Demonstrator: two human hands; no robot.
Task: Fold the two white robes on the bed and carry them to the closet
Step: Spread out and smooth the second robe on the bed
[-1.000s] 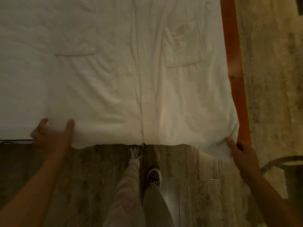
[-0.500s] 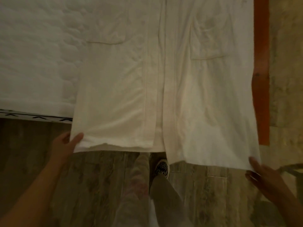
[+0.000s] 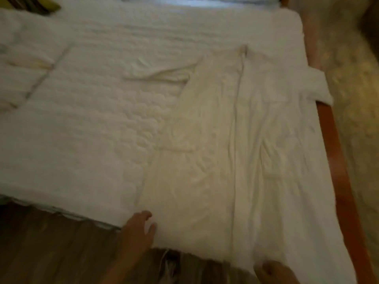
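Looking down at the foot of the bed [image 3: 82,140], you get a soft, smeared view, so fine detail in the cloth is lost. Your right hand [image 3: 272,272] is cut off by the bottom edge: only the knuckles and the back of it show, just under the robe's hem, and I cannot tell whether its fingers are curled, straight or pinching anything. Your left hand [image 3: 137,234] shows more fully. Its fingers are loosely spread with the thumb apart, gripping nothing, and the fingertips lie at the left corner of the hem where the cloth meets the mattress edge.

At the far left of the bed there is a creased pale cloth [image 3: 24,64] with a dark fold line beside it; it is too blurred to say what it is. A dark and yellow-green object [image 3: 39,5] in the top left corner is mostly out of frame.

The white robe [image 3: 235,160] lies spread flat on the right half of the bed, collar away from you and hem towards you, the hem hanging just past the mattress edge over the wooden floor [image 3: 51,253]. Its front opening runs as a long straight line down the middle. Wrinkles fan out across the right panel. One sleeve [image 3: 162,75] lies stretched out to the left on the quilted cover; the other sleeve [image 3: 320,89] drapes over the orange bed frame [image 3: 336,160] on the right.
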